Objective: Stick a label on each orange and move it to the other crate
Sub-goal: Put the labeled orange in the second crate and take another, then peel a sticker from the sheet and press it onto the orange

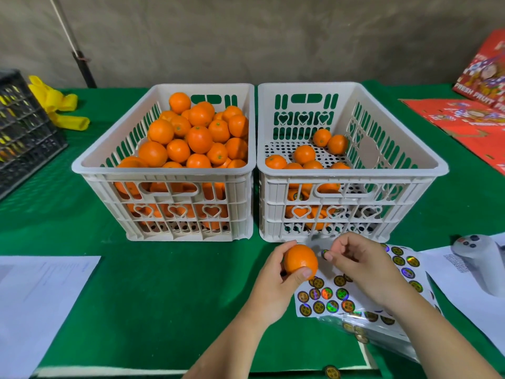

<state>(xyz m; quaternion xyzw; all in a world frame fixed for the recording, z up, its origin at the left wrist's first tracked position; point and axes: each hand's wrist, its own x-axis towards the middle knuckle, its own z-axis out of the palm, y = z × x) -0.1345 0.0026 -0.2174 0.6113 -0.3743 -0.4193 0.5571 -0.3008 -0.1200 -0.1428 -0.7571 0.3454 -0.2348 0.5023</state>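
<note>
Orange (pixel 300 261) held in left hand (pixel 276 272) grip, fingers curled round it, just in front of right crate (pixel 352 170). Label (pixel 325 253) pinched in right hand (pixel 363 265) fingertips, just right of orange, nearly touching. Next likely: press label leftward onto peel.

You are looking at an evenly lit, fairly bright scene — light seems to come from above, leaving only soft shadows beneath the two white crates (pixel 164 170) on the green tablecloth (pixel 153 283). Holographic stickers on the sheet (pixel 328 299) throw rainbow glare. Wide-angle distortion bows the crate rims and stretches the frame edges — the paper (pixel 41 296) at lower left looks washed out. Corners soften slightly; the centre stays sharp.
</note>
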